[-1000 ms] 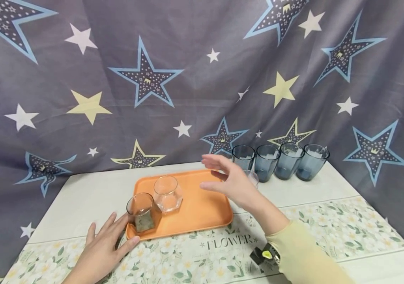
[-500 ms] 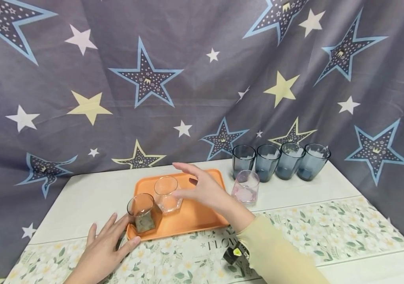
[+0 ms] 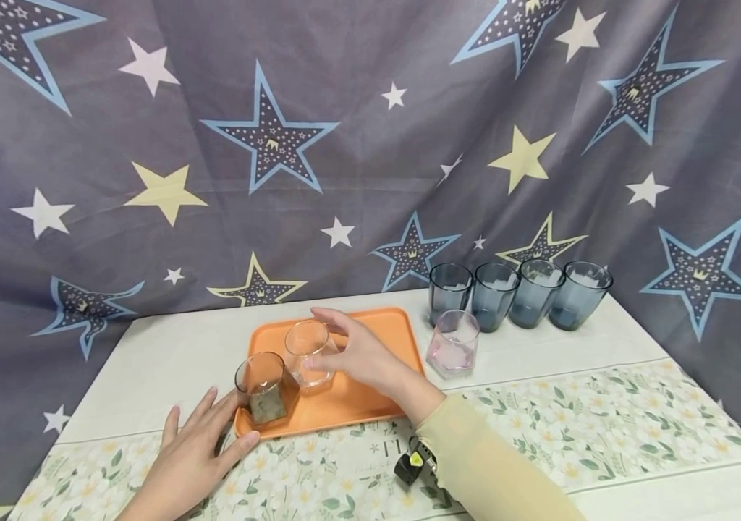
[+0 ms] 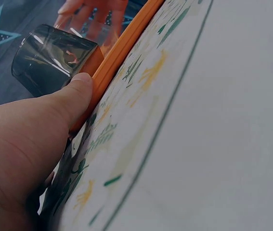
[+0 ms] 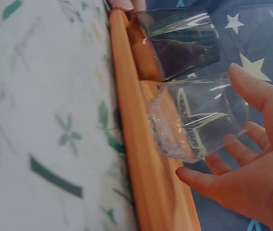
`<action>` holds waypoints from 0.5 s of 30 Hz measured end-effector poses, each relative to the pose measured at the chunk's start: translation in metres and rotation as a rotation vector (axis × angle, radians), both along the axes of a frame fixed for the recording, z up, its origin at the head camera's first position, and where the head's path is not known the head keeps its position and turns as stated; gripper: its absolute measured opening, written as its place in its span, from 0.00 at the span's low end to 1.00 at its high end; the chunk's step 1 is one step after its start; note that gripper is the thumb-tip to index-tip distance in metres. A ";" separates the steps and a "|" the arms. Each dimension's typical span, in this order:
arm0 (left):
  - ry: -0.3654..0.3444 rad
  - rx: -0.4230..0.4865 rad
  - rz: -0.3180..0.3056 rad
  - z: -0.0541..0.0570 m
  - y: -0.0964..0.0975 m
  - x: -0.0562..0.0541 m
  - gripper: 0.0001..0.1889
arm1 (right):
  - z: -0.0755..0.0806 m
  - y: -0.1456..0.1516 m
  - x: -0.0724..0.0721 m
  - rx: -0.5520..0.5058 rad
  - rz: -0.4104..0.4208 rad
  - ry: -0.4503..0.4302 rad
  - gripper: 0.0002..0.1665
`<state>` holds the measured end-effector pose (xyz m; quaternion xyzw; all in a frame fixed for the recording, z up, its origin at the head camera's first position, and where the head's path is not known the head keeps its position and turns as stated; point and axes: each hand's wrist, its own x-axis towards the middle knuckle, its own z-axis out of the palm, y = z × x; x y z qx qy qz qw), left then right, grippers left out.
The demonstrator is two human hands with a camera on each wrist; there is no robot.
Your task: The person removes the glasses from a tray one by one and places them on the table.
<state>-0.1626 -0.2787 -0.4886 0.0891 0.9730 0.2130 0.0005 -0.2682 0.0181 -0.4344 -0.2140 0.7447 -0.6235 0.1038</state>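
Observation:
My right hand [image 3: 360, 354] is around the right side of a clear glass tumbler [image 3: 306, 365] with a hexagonal base, thumb in front and forefinger behind near the rim. In the right wrist view, the fingers are spread beside the clear tumbler [image 5: 199, 115], thumb tip right at its rim. The tumbler stands on an orange tray [image 3: 370, 398]. Left of it, a smoky brown glass tumbler [image 3: 266, 387] stands in the tray's near left corner. My left hand [image 3: 191, 452] rests spread at that corner, its thumb [image 4: 81, 89] touching the tray's edge.
Right of the tray stands a pinkish clear tumbler [image 3: 453, 347]. Several blue glass tumblers [image 3: 496, 300] are lined up behind it along the table's far edge. A floral runner [image 3: 579, 420] crosses the white tabletop, and a star-patterned curtain [image 3: 357, 174] hangs behind.
My right hand has moved left, from beside the pinkish tumbler across the tray to the clear tumbler, and its fingers now flank it. My left hand and the glasses have kept their places.

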 end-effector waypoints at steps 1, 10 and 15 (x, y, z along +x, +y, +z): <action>-0.004 0.003 0.002 0.001 0.000 0.000 0.49 | -0.001 -0.001 0.000 0.003 -0.001 -0.009 0.53; 0.002 0.015 0.002 0.002 0.001 0.001 0.49 | -0.012 -0.005 -0.001 -0.015 0.003 -0.050 0.54; 0.000 0.018 0.004 0.001 0.000 0.001 0.50 | -0.015 -0.006 -0.002 -0.006 0.001 -0.031 0.50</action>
